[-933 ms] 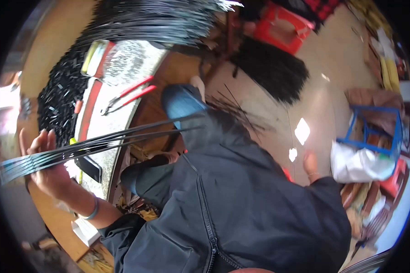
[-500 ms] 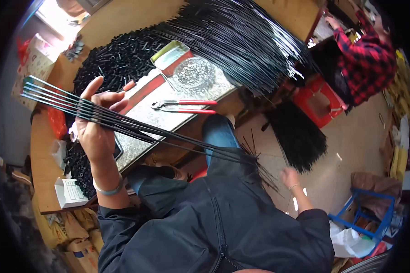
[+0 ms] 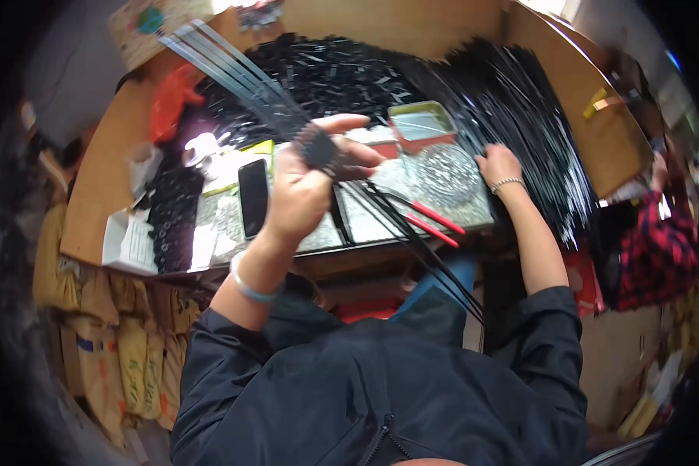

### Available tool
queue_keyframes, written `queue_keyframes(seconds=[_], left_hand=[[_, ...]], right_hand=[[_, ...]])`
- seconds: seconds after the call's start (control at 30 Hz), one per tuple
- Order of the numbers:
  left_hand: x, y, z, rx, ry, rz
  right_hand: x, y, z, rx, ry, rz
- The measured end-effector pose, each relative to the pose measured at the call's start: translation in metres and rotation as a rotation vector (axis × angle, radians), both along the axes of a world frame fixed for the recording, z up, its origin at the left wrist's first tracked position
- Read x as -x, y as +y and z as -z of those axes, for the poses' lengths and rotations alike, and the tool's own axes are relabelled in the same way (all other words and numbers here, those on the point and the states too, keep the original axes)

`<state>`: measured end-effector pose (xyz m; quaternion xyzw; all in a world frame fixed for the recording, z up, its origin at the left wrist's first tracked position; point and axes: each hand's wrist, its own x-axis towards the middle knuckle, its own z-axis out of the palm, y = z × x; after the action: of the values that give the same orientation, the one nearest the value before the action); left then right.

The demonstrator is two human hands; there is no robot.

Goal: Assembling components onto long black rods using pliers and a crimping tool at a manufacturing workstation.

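Observation:
My left hand [image 3: 307, 182] is raised over the table, closed around a bundle of thin black rods [image 3: 245, 81]. Their pale shiny ends fan out to the upper left, while the dark ends slant down toward my lap. My right hand [image 3: 502, 167] reaches to the near left side of a big pile of black rods [image 3: 520, 109]; its fingertips meet the dark rods, and their grip is unclear. Below the left hand's bundle lie pliers with red handles [image 3: 436, 224]. A round mass of small shiny pieces [image 3: 449, 172] sits beside my right hand.
A rectangular tin [image 3: 423, 128] stands behind the shiny pieces. Small black parts [image 3: 326, 70] are heaped at the back. A phone [image 3: 253, 199], white box [image 3: 126, 242] and red bag [image 3: 175, 101] are leftward. A person in a checked shirt [image 3: 656, 252] is at the right.
My right hand has gone from low over the floor up to the rod pile. My view has turned rightward; the left hand still grips its bundle, now tilted more steeply.

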<state>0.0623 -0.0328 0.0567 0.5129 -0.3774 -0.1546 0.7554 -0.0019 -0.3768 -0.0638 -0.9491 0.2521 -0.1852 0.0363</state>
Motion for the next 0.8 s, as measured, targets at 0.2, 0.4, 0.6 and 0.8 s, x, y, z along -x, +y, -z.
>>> queue_keyframes(seconds=[0.2, 0.4, 0.6, 0.8], left_hand=[[-0.01, 0.01, -0.002, -0.018, -0.024, -0.006], [-0.019, 0.012, 0.006, 0.015, -0.01, 0.028], [-0.015, 0.008, 0.002, -0.022, 0.021, 0.019], [-0.014, 0.0, 0.002, -0.008, -0.014, 0.029]], right_hand=[[-0.016, 0.002, -0.011, -0.085, 0.169, 0.134], [-0.016, -0.003, -0.027, -0.125, 0.109, 0.192], [0.024, -0.034, -0.087, -0.072, 0.067, 0.094], [0.05, -0.021, -0.139, -0.344, -0.208, -0.058]])
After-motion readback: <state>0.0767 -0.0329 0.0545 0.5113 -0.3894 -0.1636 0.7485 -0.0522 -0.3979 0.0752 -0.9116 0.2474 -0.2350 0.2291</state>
